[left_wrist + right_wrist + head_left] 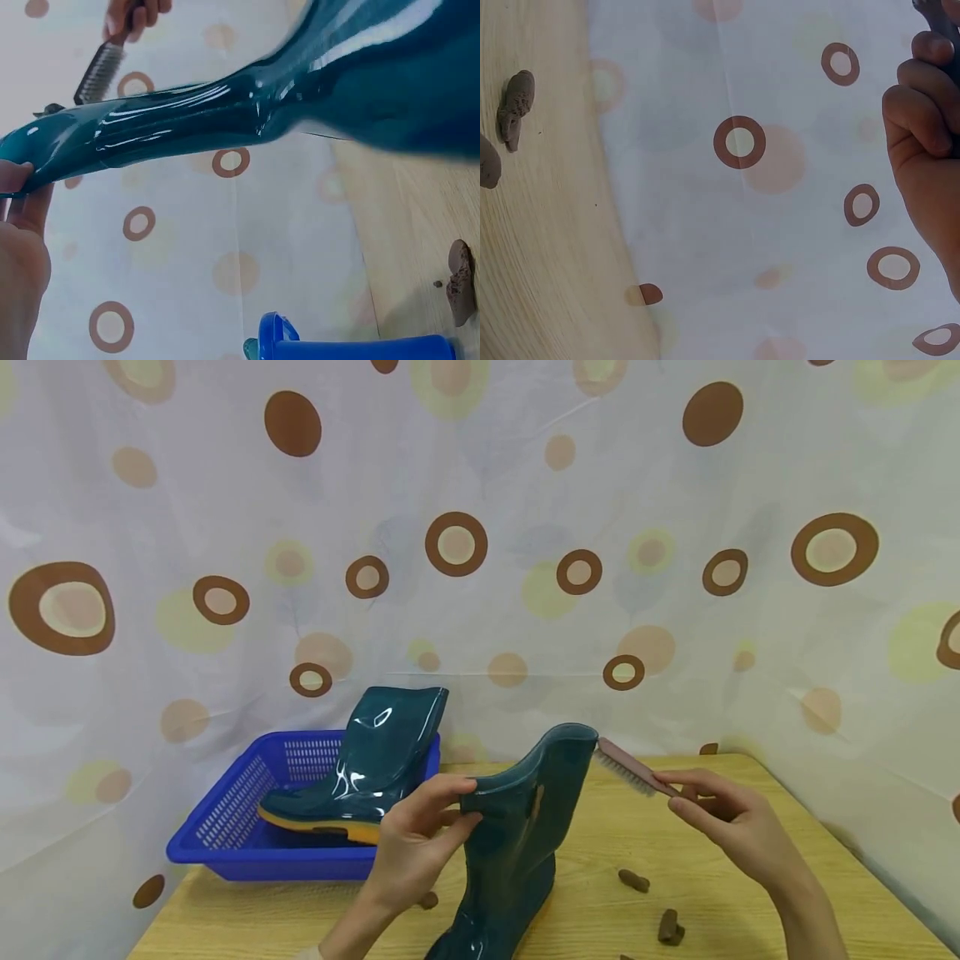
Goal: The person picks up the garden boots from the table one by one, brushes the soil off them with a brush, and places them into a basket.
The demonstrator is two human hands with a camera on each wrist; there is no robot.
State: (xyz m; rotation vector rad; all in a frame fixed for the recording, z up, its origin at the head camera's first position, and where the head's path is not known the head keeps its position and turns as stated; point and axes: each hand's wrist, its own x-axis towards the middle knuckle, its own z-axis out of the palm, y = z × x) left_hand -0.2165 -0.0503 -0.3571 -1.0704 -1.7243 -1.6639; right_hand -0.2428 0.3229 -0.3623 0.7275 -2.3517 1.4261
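Observation:
A glossy dark green rain boot (498, 843) stands tilted on the table, its top opening upward. My left hand (420, 839) pinches the boot's rim between thumb and fingers. In the head view a brown smear (536, 802) shows on the shaft. My right hand (738, 827) holds a pinkish brush (633, 768) by its handle, bristles facing down, its tip close to the boot's upper edge; I cannot tell if they touch. In the right wrist view the right hand (922, 127) curls round a dark handle (941, 22). The left wrist view shows the brush bristles (101, 75) beyond the shaft.
A blue plastic basket (225, 852) sits at the left of the wooden table (720, 793), with a second green boot (382, 743) with a yellow sole lying in it. Several brown lumps (670, 928) lie on the table near the boot. A dotted curtain (510, 610) hangs behind.

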